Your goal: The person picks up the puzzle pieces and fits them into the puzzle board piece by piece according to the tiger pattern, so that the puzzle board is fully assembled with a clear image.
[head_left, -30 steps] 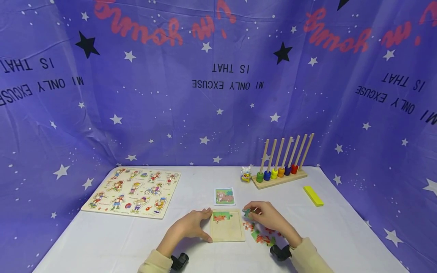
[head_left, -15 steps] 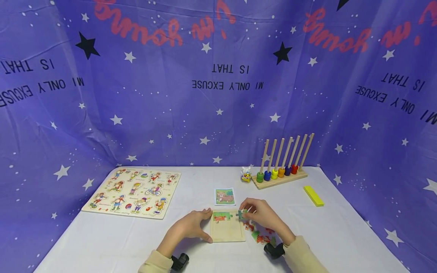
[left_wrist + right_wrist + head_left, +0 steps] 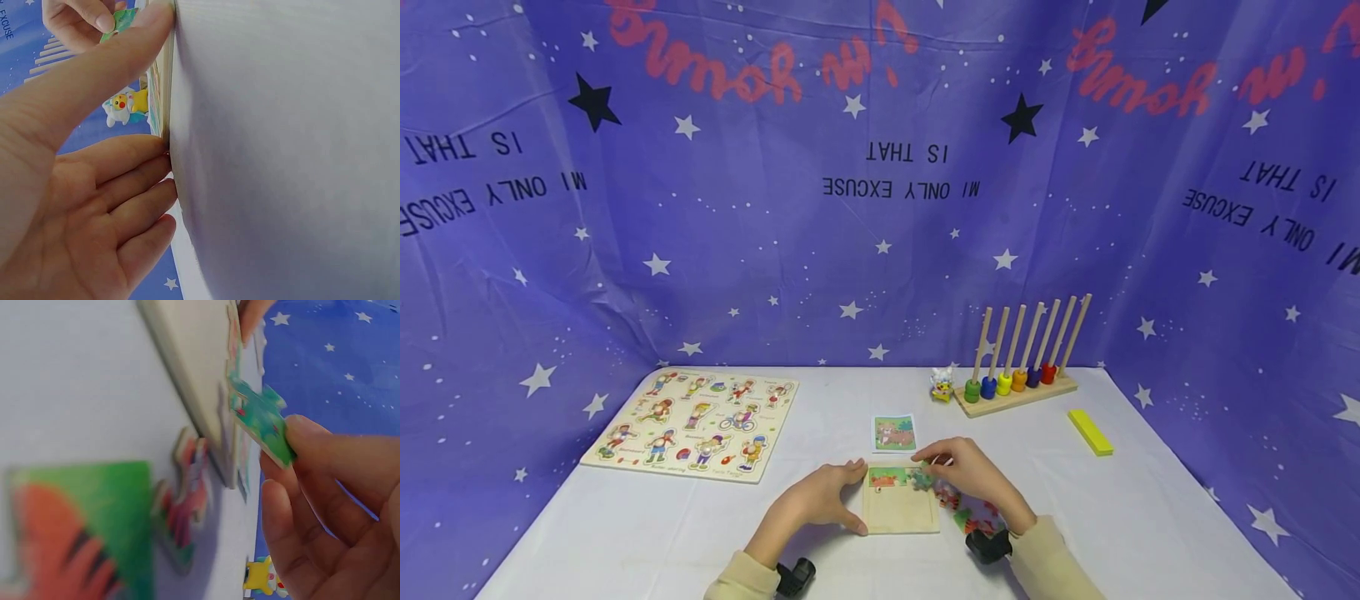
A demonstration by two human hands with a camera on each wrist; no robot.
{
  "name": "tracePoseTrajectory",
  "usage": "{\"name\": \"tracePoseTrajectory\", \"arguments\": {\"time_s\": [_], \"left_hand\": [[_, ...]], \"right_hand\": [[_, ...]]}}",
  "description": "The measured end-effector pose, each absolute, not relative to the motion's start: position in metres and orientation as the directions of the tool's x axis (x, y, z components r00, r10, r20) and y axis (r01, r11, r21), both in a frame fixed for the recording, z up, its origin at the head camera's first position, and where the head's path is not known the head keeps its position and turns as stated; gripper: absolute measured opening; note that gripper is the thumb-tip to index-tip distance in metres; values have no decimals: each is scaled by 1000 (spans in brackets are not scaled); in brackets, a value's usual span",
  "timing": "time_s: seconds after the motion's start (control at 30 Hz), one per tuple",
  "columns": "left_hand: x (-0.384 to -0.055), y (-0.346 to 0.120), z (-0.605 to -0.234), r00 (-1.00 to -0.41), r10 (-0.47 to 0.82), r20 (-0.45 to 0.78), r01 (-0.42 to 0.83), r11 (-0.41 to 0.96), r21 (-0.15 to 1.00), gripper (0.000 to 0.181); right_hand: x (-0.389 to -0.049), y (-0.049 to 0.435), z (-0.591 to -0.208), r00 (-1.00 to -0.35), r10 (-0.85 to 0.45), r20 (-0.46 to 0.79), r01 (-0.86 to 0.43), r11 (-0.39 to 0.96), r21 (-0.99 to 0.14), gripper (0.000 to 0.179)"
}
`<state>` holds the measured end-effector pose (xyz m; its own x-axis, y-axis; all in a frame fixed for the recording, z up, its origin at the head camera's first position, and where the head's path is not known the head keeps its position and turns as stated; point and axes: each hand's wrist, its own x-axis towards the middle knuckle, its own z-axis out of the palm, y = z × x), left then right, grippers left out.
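Observation:
My left hand rests at the left side of a shallow wooden puzzle tray, thumb and fingers spread, their tips at its edge. Green and orange jigsaw pieces lie along the tray's back left. Between thumb and fingers, my right hand pinches a green jigsaw piece over the back right part of the tray. In the right wrist view the piece is tilted. Loose orange and green pieces lie right of the tray, partly hidden under the right forearm.
A picture card lies behind the tray. Farther back stand a small figurine and a peg rack with coloured rings. A yellow block lies at the right, a knobbed puzzle board at the left.
My right hand has carried the green jigsaw piece leftward, from beside the tray to over its back right part. The left hand and the tray have stayed where they were.

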<state>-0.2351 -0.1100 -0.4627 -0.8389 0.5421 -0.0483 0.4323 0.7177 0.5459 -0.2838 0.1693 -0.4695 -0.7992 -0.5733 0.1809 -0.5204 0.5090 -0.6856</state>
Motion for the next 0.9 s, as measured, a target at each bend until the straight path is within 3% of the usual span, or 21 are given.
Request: {"name": "tracePoseTrajectory", "arguments": {"time_s": [0.17,0.4,0.9], "left_hand": [[-236,-109,-463,-839,542,-50,434,722,538,93],[-235,-109,-463,-840,540,-58,429,724,540,93],[-234,-110,-460,-832,554,-40,446,710,545,92]], "right_hand": [[-288,164,-465,-796,-578,178,-529,524,-668,9],[-293,155,-461,-769,-612,183,-565,518,-643,11],[-294,150,-476,-831,-517,207,-513,568,-643,6]]}}
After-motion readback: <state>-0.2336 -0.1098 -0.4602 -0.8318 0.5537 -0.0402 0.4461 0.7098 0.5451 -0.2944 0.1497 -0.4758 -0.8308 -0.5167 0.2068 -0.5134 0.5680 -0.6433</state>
